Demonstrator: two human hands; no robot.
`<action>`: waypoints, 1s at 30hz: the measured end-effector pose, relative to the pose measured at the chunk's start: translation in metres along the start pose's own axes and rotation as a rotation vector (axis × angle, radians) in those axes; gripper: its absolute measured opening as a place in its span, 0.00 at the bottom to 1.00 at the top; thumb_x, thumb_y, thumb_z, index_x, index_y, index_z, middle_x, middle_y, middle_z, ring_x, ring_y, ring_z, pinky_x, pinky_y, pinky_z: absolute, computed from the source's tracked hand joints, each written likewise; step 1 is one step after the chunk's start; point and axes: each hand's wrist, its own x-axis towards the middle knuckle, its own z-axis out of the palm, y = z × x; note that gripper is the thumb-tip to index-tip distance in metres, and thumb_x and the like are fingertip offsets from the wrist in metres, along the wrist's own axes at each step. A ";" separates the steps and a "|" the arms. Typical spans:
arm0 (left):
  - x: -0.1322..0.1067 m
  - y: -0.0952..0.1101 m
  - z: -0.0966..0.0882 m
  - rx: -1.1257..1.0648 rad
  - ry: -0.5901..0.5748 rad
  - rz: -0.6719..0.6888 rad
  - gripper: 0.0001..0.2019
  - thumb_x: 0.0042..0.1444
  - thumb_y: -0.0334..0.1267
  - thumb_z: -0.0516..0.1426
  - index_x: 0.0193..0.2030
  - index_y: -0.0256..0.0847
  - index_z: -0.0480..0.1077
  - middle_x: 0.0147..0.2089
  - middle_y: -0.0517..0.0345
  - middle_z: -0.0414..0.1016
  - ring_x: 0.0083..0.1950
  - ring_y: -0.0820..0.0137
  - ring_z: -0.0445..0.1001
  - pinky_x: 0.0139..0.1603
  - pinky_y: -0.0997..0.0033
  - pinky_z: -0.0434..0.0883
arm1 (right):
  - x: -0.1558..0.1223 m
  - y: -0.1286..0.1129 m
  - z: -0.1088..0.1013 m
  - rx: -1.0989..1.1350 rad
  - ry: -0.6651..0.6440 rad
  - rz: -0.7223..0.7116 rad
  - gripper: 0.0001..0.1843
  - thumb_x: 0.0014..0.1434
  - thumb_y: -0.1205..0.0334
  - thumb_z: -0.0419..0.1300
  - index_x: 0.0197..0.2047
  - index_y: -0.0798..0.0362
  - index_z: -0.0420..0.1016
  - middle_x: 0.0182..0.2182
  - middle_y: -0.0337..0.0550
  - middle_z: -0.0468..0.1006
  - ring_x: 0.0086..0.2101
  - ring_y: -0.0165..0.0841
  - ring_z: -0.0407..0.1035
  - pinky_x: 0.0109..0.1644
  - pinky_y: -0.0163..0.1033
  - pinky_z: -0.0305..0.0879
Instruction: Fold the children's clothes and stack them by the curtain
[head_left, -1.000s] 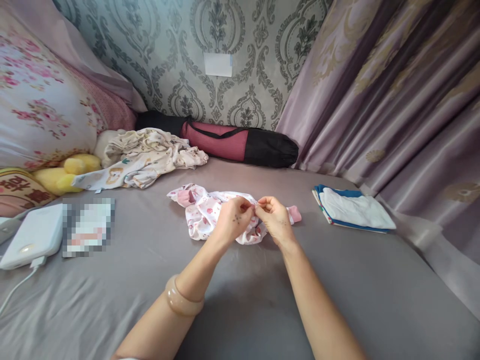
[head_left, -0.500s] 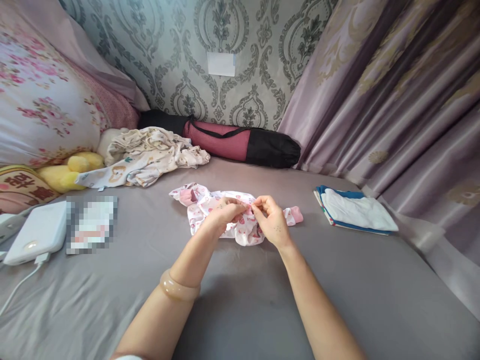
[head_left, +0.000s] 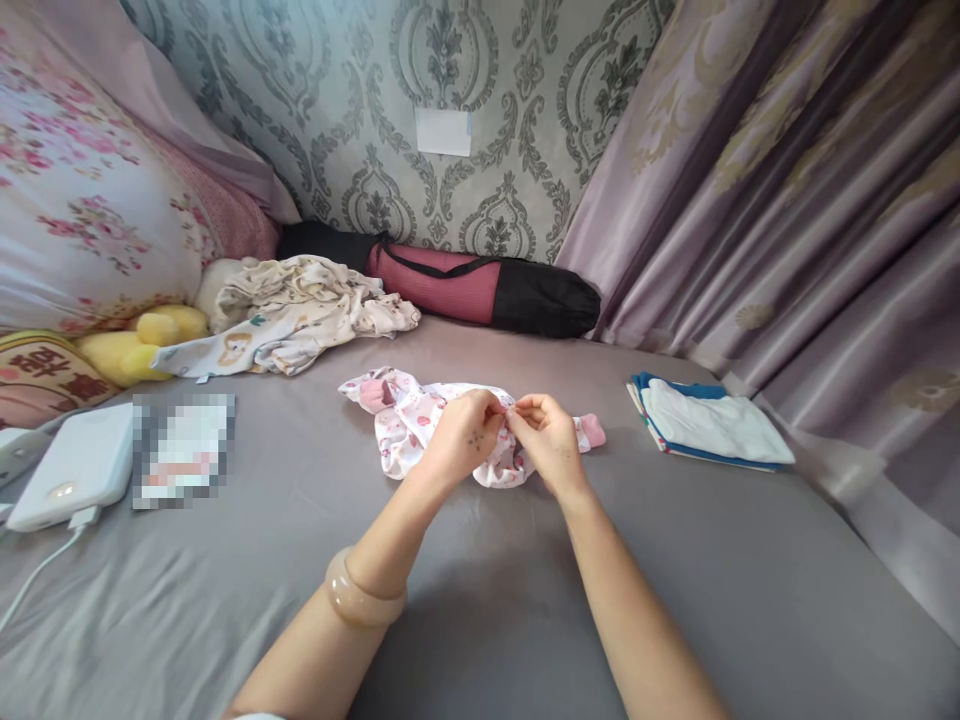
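Observation:
A small white garment with a pink print [head_left: 409, 415] and pink cuffs lies bunched on the grey sheet in front of me. My left hand [head_left: 469, 435], with its back turned up, pinches the cloth near the garment's middle. My right hand [head_left: 551, 440] pinches the same spot from the other side, thumb and forefinger together. The fingertips of both hands nearly touch, and the exact bit of cloth between them is mostly hidden. One pink cuff sticks out to the right of my right hand; another lies at the upper left.
Folded clothes [head_left: 712, 420], white over blue, lie at the right. A crumpled cream patterned garment [head_left: 300, 310] lies back left, before a black and dark pink rolled bag [head_left: 450, 285]. At left are a white power bank [head_left: 75, 465] with a cable and a yellow plush toy [head_left: 142, 345].
My left hand has turned over, its back now facing up, and shifted slightly right. My right hand stays almost in place. The garment has barely moved.

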 end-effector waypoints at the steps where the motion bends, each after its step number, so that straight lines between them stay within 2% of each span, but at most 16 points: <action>1: -0.001 0.000 0.002 0.042 0.024 0.032 0.07 0.54 0.29 0.52 0.33 0.38 0.71 0.31 0.55 0.75 0.33 0.69 0.73 0.36 0.71 0.67 | 0.000 -0.001 -0.001 0.038 0.010 0.049 0.16 0.47 0.55 0.66 0.36 0.51 0.67 0.29 0.38 0.76 0.31 0.31 0.72 0.37 0.36 0.69; 4: -0.003 0.002 0.008 0.109 0.069 0.111 0.07 0.56 0.29 0.51 0.35 0.38 0.70 0.34 0.52 0.74 0.34 0.68 0.72 0.37 0.70 0.67 | 0.001 -0.004 -0.004 0.090 0.037 0.138 0.18 0.45 0.56 0.67 0.37 0.52 0.68 0.28 0.37 0.76 0.29 0.30 0.71 0.36 0.35 0.68; 8: -0.004 0.003 0.015 0.010 0.074 0.130 0.06 0.56 0.29 0.52 0.36 0.38 0.70 0.35 0.52 0.74 0.35 0.69 0.72 0.38 0.70 0.68 | 0.002 -0.007 -0.008 0.126 0.045 0.161 0.17 0.42 0.58 0.67 0.36 0.52 0.68 0.27 0.35 0.75 0.28 0.28 0.70 0.36 0.34 0.66; 12: 0.000 0.003 0.013 -0.357 0.006 -0.081 0.02 0.52 0.32 0.56 0.32 0.37 0.70 0.29 0.58 0.73 0.30 0.72 0.71 0.34 0.73 0.68 | 0.004 -0.007 -0.008 0.123 0.012 0.113 0.17 0.43 0.58 0.66 0.37 0.52 0.67 0.29 0.36 0.75 0.31 0.29 0.71 0.37 0.34 0.66; 16: 0.005 -0.002 0.003 -0.763 -0.102 -0.315 0.07 0.49 0.36 0.61 0.30 0.34 0.70 0.26 0.58 0.72 0.26 0.75 0.70 0.29 0.75 0.68 | 0.005 -0.006 -0.008 0.063 -0.063 0.007 0.15 0.48 0.57 0.64 0.38 0.51 0.67 0.31 0.37 0.75 0.31 0.28 0.71 0.38 0.34 0.67; 21: 0.008 -0.012 -0.002 -1.043 -0.237 -0.529 0.06 0.45 0.31 0.62 0.27 0.33 0.69 0.23 0.58 0.70 0.24 0.77 0.69 0.29 0.76 0.69 | 0.003 -0.005 -0.007 -0.064 -0.132 -0.144 0.10 0.52 0.60 0.61 0.39 0.51 0.67 0.33 0.39 0.76 0.34 0.29 0.72 0.41 0.36 0.69; 24: 0.009 -0.013 -0.006 -1.040 -0.184 -0.547 0.08 0.44 0.30 0.62 0.30 0.35 0.67 0.24 0.59 0.70 0.24 0.77 0.70 0.29 0.76 0.69 | 0.005 -0.005 -0.012 -0.070 -0.184 -0.155 0.09 0.51 0.64 0.58 0.38 0.51 0.69 0.35 0.41 0.78 0.37 0.31 0.74 0.45 0.38 0.70; 26: 0.010 -0.012 -0.015 -0.944 -0.095 -0.492 0.10 0.45 0.32 0.62 0.34 0.36 0.67 0.27 0.58 0.72 0.26 0.75 0.71 0.31 0.74 0.71 | 0.008 -0.005 -0.021 -0.084 -0.148 -0.106 0.10 0.50 0.65 0.56 0.38 0.52 0.71 0.36 0.42 0.79 0.38 0.32 0.75 0.44 0.39 0.70; 28: 0.013 -0.017 -0.028 -0.771 0.025 -0.398 0.11 0.47 0.36 0.61 0.37 0.36 0.68 0.31 0.56 0.74 0.30 0.73 0.73 0.33 0.72 0.71 | 0.010 -0.005 -0.034 -0.145 -0.090 -0.016 0.09 0.49 0.64 0.57 0.36 0.52 0.74 0.35 0.42 0.80 0.36 0.34 0.76 0.42 0.39 0.71; 30: 0.017 -0.031 -0.044 -0.505 0.136 -0.305 0.10 0.49 0.38 0.57 0.38 0.37 0.70 0.34 0.55 0.75 0.33 0.70 0.74 0.34 0.71 0.71 | 0.009 -0.004 -0.047 -0.255 -0.084 0.068 0.07 0.47 0.63 0.59 0.32 0.53 0.76 0.31 0.42 0.80 0.34 0.36 0.76 0.40 0.39 0.70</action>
